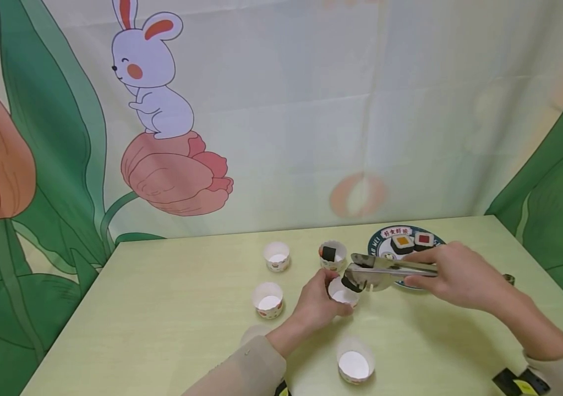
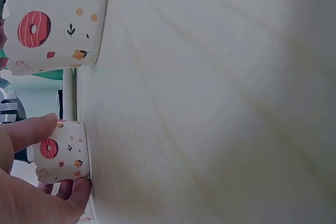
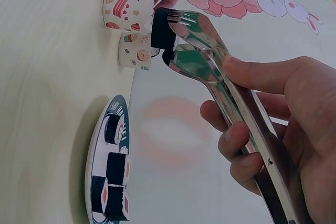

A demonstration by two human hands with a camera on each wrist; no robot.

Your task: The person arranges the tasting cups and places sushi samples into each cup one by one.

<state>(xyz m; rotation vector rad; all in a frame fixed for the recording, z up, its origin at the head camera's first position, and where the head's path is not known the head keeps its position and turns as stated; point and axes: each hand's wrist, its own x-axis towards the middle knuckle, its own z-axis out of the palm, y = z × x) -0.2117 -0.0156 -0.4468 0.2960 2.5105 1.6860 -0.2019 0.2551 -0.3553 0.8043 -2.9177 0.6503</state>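
My left hand (image 1: 317,303) holds a white patterned paper cup (image 1: 343,296) on the table, its thumb and fingers about the sides; the left wrist view shows the cup's donut print (image 2: 50,148). In my right hand (image 1: 462,275) are metal food tongs (image 3: 236,103). Between the tong tips is a black-wrapped sushi piece (image 3: 164,30), just over the rim of the held cup. Behind that cup, another paper cup (image 1: 334,263) contains a sushi piece (image 1: 328,253) with a black wrap and some orange.
Right of the cups lies a round plate (image 1: 374,242) bearing several sushi pieces (image 3: 116,169). More paper cups stand on the table: one back left (image 1: 277,257), one mid-left (image 1: 268,301), one in front (image 1: 355,363). A rabbit-and-flower printed cloth (image 1: 286,110) hangs behind.
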